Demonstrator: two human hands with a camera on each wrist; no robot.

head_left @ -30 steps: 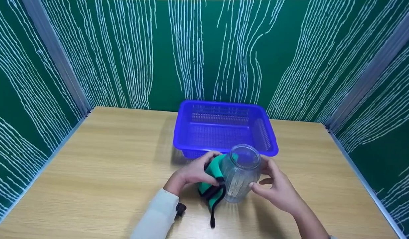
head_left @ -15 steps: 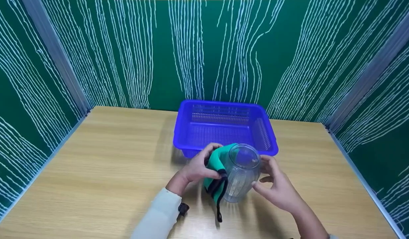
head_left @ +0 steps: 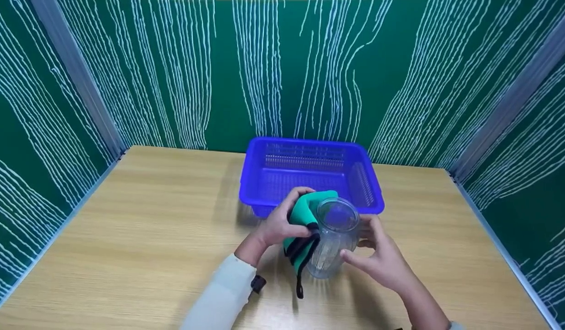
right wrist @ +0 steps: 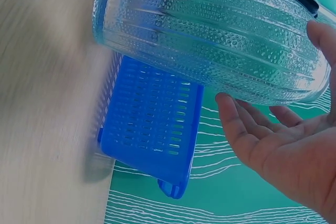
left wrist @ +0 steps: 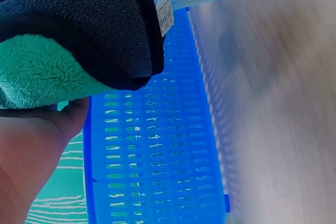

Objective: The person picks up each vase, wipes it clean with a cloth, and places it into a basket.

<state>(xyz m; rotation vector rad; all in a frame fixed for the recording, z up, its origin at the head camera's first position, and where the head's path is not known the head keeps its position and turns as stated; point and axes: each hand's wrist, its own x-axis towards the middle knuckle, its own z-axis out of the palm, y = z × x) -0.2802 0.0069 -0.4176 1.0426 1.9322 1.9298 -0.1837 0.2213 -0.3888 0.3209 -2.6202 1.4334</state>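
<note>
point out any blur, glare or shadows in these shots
Head view: soft shadows on the tabletop, left of the blue basket and right of the glass jar's base, plus a pale sheen near the picture's bottom edge; left wrist view: tabletop smeared, green and black cloth fairly sharp; right wrist view: bright glints on the jar, tabletop blurred.

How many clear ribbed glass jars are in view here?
1: the clear ribbed glass jar is between the left hand and right hand, nearer the person than the rectangular blue plastic basket. No others show.
</note>
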